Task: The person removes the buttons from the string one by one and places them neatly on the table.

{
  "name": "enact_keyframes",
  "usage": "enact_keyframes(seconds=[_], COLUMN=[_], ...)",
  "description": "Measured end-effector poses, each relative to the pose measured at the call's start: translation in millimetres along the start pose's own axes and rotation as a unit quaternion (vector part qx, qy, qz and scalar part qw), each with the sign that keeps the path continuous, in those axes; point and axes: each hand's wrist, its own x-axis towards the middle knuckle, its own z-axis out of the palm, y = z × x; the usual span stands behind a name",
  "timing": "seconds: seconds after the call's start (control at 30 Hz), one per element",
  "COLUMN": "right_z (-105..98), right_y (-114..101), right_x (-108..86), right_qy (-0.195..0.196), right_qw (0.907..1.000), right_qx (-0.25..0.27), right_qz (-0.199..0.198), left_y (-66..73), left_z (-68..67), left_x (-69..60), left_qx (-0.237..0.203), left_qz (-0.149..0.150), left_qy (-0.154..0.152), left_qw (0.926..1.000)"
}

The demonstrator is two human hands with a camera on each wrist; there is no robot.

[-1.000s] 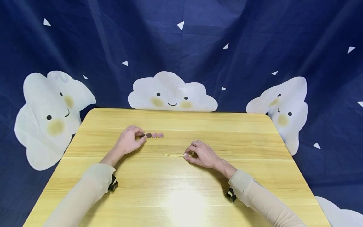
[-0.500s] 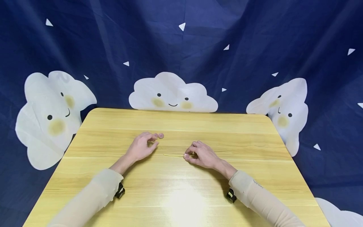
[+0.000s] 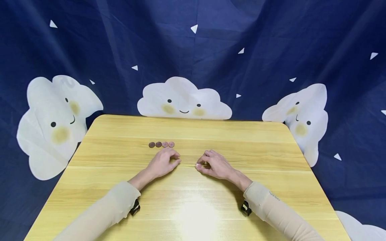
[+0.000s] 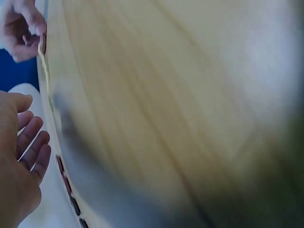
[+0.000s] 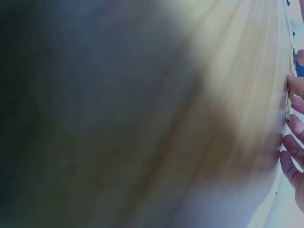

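Observation:
My right hand point(image 3: 215, 164) pinches a small pale pink button point(image 3: 197, 165) near the middle of the table. A thin yellow string point(image 3: 187, 166) runs left from the button and lies on the wood, and a short bit shows under the right fingers. At the string's left end is my left hand point(image 3: 164, 162), thumb and forefinger parted. The left wrist view has that left hand point(image 4: 21, 156) with loose, spread fingers, apart from the string point(image 4: 46, 76). In the right wrist view the right fingertips point(image 5: 295, 85) sit at the frame's edge, and the button is mostly hidden.
Behind the left hand, two dark brown buttons point(image 3: 155, 144) and two pink buttons point(image 3: 168, 144) lie in a row on the wooden table point(image 3: 241, 134). A dark blue cloud-print curtain point(image 3: 256, 40) hangs beyond the table's far edge.
My left hand has moved from the brown buttons rightward and nearer, to the string's left end, uncovering the full row. My right hand stays in place with its button.

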Motion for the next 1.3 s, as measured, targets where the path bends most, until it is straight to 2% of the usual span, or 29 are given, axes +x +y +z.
enact_keyframes(seconds=[0.2,0.63,1.07,1.3], right_z=[0,0,0,-2], right_y=[0,0,1,3], right_x=[-0.7,-0.6,-0.4,-3.2], right_qy=[-0.002,0.004,0.0,-0.01], right_qw=[1.0,1.0,1.0,0.9998], right_qx=[0.003,0.005,-0.004,-0.007], right_qz=[0.002,-0.004,-0.002,0.012], left_y=[11.2,23.3,21.4,20.4], left_z=[9.9,23.7,30.0,30.7], left_x=[2.8,8.9,10.6,10.7], left_qx=[0.001,0.006,0.007,0.007], left_qz=[0.025,0.04,0.058,0.055], left_qy=[-0.031,-0.081,-0.076,-0.078], left_qw=[0.9992,0.9959,0.9954,0.9954])
